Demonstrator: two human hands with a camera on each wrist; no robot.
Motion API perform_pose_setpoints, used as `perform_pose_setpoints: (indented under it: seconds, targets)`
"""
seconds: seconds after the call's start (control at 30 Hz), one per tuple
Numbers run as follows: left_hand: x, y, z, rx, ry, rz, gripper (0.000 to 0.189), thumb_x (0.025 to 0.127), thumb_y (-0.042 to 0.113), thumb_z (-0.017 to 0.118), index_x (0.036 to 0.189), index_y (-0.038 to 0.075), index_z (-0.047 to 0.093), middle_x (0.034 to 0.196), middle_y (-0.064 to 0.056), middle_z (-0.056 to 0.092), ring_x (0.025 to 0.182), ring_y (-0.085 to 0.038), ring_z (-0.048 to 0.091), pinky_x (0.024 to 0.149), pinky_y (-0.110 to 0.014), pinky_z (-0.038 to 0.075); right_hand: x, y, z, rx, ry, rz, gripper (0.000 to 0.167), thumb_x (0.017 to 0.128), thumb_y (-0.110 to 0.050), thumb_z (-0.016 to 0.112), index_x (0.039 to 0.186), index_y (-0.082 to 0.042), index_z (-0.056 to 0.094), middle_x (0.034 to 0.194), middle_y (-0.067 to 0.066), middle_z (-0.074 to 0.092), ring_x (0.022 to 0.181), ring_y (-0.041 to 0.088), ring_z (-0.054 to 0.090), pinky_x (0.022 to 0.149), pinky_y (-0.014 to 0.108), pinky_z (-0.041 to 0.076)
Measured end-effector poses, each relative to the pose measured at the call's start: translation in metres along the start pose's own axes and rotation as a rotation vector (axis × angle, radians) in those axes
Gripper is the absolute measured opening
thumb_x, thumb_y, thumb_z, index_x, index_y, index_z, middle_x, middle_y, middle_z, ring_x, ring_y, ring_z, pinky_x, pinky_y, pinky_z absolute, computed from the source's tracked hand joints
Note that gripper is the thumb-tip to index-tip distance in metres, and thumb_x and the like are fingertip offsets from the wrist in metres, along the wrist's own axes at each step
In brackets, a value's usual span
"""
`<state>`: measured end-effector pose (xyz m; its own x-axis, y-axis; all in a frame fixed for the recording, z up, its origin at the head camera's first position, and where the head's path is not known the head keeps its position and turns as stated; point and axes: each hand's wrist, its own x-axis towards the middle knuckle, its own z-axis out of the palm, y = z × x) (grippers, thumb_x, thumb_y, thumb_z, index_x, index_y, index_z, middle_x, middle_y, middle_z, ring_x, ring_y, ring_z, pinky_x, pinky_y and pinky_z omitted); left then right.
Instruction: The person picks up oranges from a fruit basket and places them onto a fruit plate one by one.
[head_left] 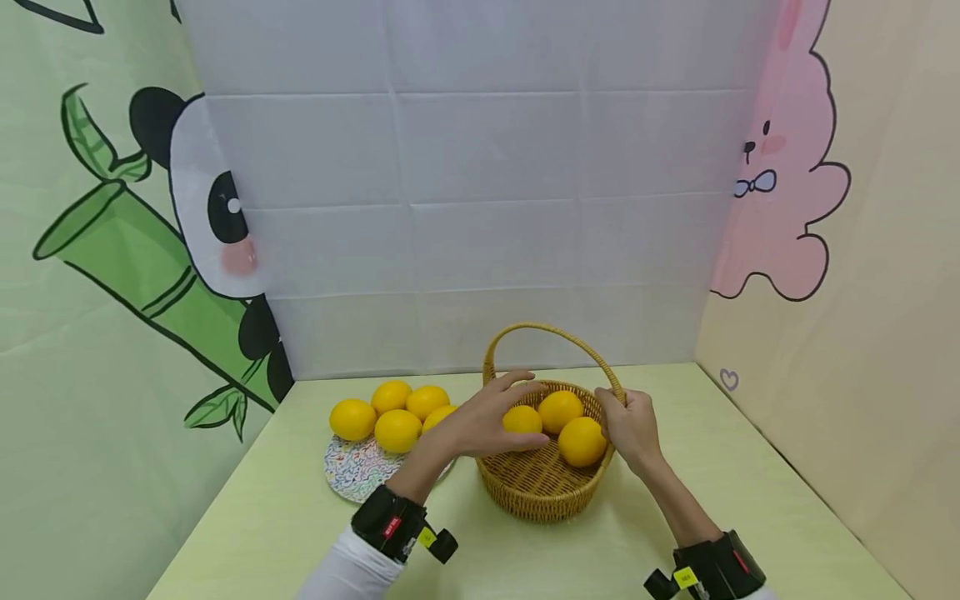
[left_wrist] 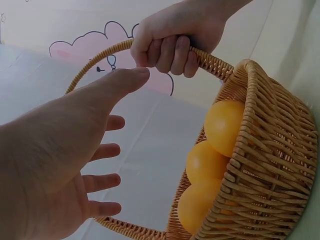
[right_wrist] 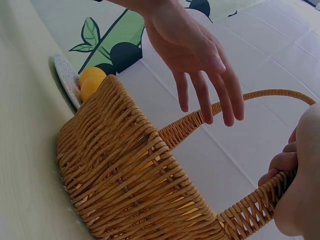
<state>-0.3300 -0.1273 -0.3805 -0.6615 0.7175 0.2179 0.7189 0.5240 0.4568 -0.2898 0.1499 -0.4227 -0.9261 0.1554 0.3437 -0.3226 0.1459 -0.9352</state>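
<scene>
My right hand (head_left: 633, 427) grips the arched handle (head_left: 555, 330) of a woven wicker basket (head_left: 536, 504) near its right base. In the left wrist view, that hand's fingers (left_wrist: 172, 52) are curled round the handle. Three oranges lie in the basket, one of them an orange (head_left: 582, 442) toward the right side. My left hand (head_left: 491, 421) hovers above the basket's left part, fingers spread and holding nothing. It overlaps the leftmost orange (head_left: 522, 419) in the head view. The right wrist view shows the left hand (right_wrist: 195, 55) with fingers extended beside the handle.
Left of the basket stands a speckled multicoloured plate (head_left: 351, 471) with several oranges (head_left: 397, 431) on it, partly hidden by my left arm. Both stand on a pale table (head_left: 247, 508). A white cloth backdrop (head_left: 487, 250) rises behind, with printed cloth walls at both sides.
</scene>
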Motion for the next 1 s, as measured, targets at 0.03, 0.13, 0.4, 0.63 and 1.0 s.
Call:
perform_pose_setpoints:
  seconds: [0.03, 0.13, 0.4, 0.63, 1.0]
  targets:
    - [0.004, 0.0, 0.001, -0.001, -0.015, -0.007, 0.078, 0.102, 0.058, 0.079, 0.169, 0.027, 0.052, 0.184, -0.005, 0.036, 0.169, -0.036, 0.038, 0.132, -0.066, 0.043, 0.0, 0.0, 0.0, 0.001, -0.001, 0.0, 0.055, 0.114, -0.018, 0.058, 0.061, -0.012, 0.046, 0.047, -0.008, 0.039, 0.042, 0.006, 0.032, 0.041, 0.02, 0.026]
    - [0.016, -0.001, 0.005, 0.014, -0.056, -0.033, 0.079, 0.103, 0.059, 0.077, 0.17, 0.028, 0.052, 0.184, -0.005, 0.037, 0.17, -0.036, 0.038, 0.134, -0.066, 0.041, 0.0, 0.0, -0.001, 0.004, 0.0, -0.004, 0.055, 0.114, -0.018, 0.058, 0.06, -0.013, 0.045, 0.047, -0.008, 0.039, 0.041, 0.007, 0.032, 0.041, 0.02, 0.026]
    - [0.04, -0.008, 0.012, 0.104, -0.148, -0.112, 0.079, 0.104, 0.058, 0.075, 0.17, 0.023, 0.052, 0.182, -0.008, 0.04, 0.168, -0.036, 0.042, 0.134, -0.062, 0.042, 0.001, 0.0, -0.002, 0.004, 0.002, -0.004, 0.056, 0.114, -0.018, 0.058, 0.06, -0.014, 0.045, 0.047, -0.009, 0.039, 0.041, 0.006, 0.031, 0.041, 0.021, 0.026]
    - [0.049, -0.016, 0.019, 0.175, -0.218, -0.179, 0.072, 0.105, 0.052, 0.077, 0.167, 0.019, 0.057, 0.18, -0.009, 0.043, 0.166, -0.035, 0.045, 0.134, -0.058, 0.044, 0.002, 0.002, -0.001, 0.01, -0.001, -0.008, 0.054, 0.114, -0.017, 0.058, 0.061, -0.013, 0.045, 0.048, -0.008, 0.038, 0.042, 0.006, 0.032, 0.041, 0.02, 0.026]
    - [0.053, -0.017, 0.032, 0.228, -0.268, -0.256, 0.064, 0.105, 0.046, 0.079, 0.161, 0.021, 0.063, 0.178, -0.007, 0.048, 0.166, -0.03, 0.046, 0.134, -0.054, 0.045, 0.003, 0.004, -0.001, 0.015, 0.005, -0.004, 0.054, 0.113, -0.017, 0.059, 0.061, -0.013, 0.045, 0.048, -0.008, 0.038, 0.042, 0.006, 0.032, 0.041, 0.02, 0.026]
